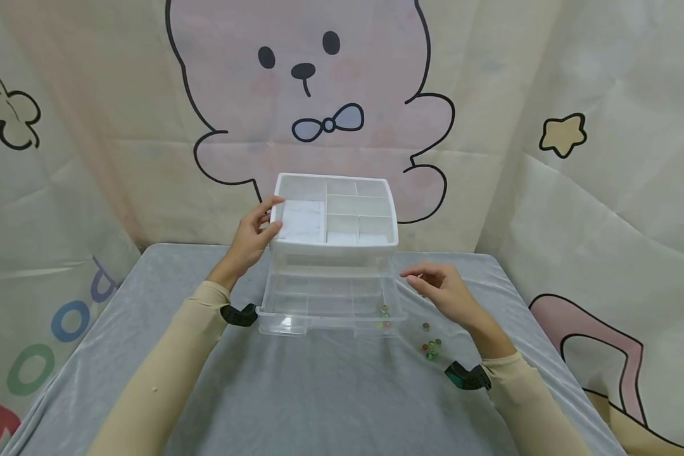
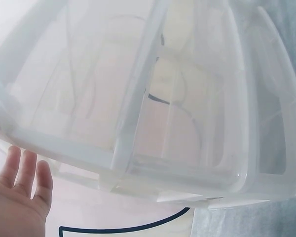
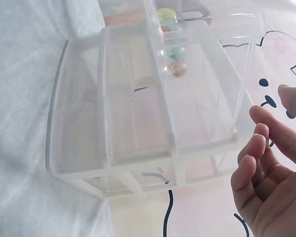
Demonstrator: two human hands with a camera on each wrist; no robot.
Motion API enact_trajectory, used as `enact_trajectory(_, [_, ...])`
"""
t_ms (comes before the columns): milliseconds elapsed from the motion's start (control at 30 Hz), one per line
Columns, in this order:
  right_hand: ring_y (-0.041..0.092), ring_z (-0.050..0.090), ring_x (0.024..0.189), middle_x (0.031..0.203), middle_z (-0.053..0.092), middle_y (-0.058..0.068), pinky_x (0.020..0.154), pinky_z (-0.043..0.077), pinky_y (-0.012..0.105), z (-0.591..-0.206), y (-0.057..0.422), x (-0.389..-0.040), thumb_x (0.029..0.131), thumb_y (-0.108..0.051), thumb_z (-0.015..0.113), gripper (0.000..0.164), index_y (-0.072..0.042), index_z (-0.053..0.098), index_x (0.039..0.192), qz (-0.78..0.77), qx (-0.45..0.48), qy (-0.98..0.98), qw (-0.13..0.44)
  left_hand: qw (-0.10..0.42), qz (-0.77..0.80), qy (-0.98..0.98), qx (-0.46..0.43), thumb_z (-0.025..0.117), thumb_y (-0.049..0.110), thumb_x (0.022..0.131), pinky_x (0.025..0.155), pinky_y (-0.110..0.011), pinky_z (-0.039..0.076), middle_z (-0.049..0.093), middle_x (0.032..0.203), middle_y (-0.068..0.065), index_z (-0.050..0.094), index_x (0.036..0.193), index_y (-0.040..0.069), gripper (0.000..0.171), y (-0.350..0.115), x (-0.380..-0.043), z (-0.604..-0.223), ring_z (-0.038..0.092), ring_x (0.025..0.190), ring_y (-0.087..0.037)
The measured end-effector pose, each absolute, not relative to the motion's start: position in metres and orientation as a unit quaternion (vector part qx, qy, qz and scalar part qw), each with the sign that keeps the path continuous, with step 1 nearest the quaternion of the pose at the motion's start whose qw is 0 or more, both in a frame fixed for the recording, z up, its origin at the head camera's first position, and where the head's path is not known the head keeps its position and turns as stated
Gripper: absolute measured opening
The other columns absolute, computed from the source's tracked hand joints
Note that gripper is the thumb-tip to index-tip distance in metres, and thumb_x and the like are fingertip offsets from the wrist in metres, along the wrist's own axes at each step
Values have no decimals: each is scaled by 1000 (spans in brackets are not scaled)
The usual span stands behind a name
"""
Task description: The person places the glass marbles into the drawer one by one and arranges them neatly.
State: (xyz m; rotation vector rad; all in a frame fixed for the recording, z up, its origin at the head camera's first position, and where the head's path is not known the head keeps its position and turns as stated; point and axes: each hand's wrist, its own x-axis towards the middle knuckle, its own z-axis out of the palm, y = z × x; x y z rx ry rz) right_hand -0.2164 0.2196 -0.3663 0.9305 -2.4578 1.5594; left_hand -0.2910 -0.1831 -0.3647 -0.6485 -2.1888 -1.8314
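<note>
A few loose marbles [image 1: 431, 349] lie on the grey cloth [image 1: 319, 392], nearer to the person than the right hand [image 1: 439, 288] and below its forearm's line. One of them lies a little apart from the cluster, toward the fingers; the exact number is too small to tell. The right hand is clearly the nearer one to them, while the left hand [image 1: 251, 237] is well apart, on the other side of the organizer [image 1: 334, 251].

The right hand's fingers are loosely bent, with nothing visible between them, and they point leftward, to the box and not to the marbles. From these fingers, the transparent drawer [image 1: 330, 324] lies left and toward the person; it is pulled out, and its long axis runs from left to right, so its right end is just beside this hand. In that end sit some other marbles [image 1: 384, 310].

The left hand touches the left edge of the organizer's white top, thumb and forefinger apart along the rim; in the left wrist view its other fingers are rather straight against the side. The top has several compartments. Behind the organizer, farther from both hands, hangs a backdrop [image 1: 342, 82] with a bear.
</note>
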Motion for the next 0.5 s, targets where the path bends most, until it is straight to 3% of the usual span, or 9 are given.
enact_trajectory(200, [12,42,58,72,50,-8,52,38,29,-373,226,-216,100,-3,57,19,5,71,111,507,291,-810,39,110,-622,-743,-219,52,9,102,84,-18,46,38,150,-27,43,150,7,48,-182,-291,-365,49,125,-34])
enact_trajectory(500, [14,49,65,75,55,-1,61,45,27,-383,239,-219,102,-5,56,21,4,71,114,506,271,-818,31,109,-621,-745,-219,52,10,102,85,-19,46,37,152,-25,42,150,7,49,-182,-291,-365,49,127,-34])
